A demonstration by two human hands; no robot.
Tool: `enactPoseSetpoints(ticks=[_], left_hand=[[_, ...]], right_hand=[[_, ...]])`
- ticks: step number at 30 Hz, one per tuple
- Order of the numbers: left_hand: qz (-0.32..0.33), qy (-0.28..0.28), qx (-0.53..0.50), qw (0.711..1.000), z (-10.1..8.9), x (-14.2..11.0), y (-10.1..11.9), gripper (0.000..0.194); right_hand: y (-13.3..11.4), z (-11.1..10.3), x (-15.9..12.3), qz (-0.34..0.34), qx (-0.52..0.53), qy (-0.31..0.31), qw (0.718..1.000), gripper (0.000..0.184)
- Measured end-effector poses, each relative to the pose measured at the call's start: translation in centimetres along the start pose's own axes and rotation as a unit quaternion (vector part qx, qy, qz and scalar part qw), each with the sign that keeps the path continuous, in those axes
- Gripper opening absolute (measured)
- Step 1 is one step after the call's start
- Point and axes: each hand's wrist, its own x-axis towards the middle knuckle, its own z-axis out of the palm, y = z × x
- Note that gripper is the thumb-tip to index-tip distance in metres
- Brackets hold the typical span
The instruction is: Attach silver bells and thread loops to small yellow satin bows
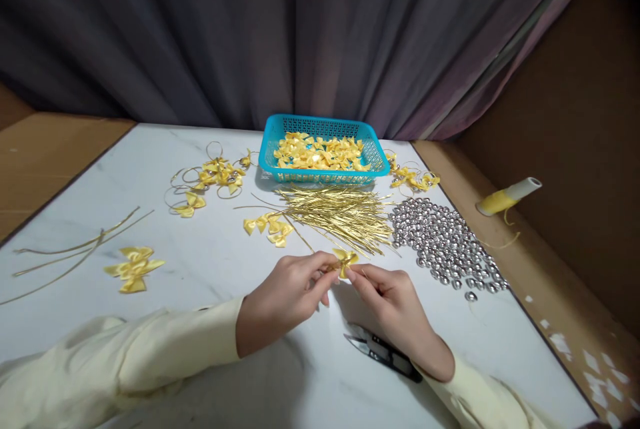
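Observation:
A small yellow ribbon bow (345, 258) is pinched between my two hands above the middle of the table. My left hand (287, 288) grips the bow from the left, fingers pressed together, and a bit of gold wire seems to run across the bow there. From the right, my right hand (393, 302) holds the bow's edge between thumb and forefinger. Black thread snips (383, 351) lie on the table, partly under my right wrist. Just beyond my hands is a pile of gold wire pieces (340, 212), with a few loose bows (269, 226) left of it.
A blue basket (325, 179) of yellow bows stands at the back. Silver beads (445, 242) spread on the right, near a thread spool (510, 196). Bows with wire loops (220, 176) lie back left; more bows (133, 269) and gold wires (75, 252) lie left.

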Motion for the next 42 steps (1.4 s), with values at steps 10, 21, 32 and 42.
enactPoseSetpoints(ticks=[10, 21, 32, 42], left_hand=[[0.127, 0.035, 0.121, 0.984, -0.1, -0.5, 0.1, 0.014], [-0.004, -0.046, 0.000, 0.999, -0.5, 0.1, 0.8, 0.016], [-0.142, -0.120, -0.202, 0.962, -0.8, 0.8, 1.1, 0.018], [-0.138, -0.161, -0.151, 0.965, -0.7, 0.4, 0.4, 0.024]], right_hand=[[0.2, 0.3, 0.0, -0.014, -0.026, 0.003, 1.000, 0.029], [0.2, -0.2, 0.1, 0.003, -0.025, -0.026, 0.999, 0.029], [0.0, -0.2, 0.3, 0.018, -0.038, -0.061, 0.997, 0.033], [0.4, -0.5, 0.8, 0.020, -0.055, -0.094, 0.994, 0.032]])
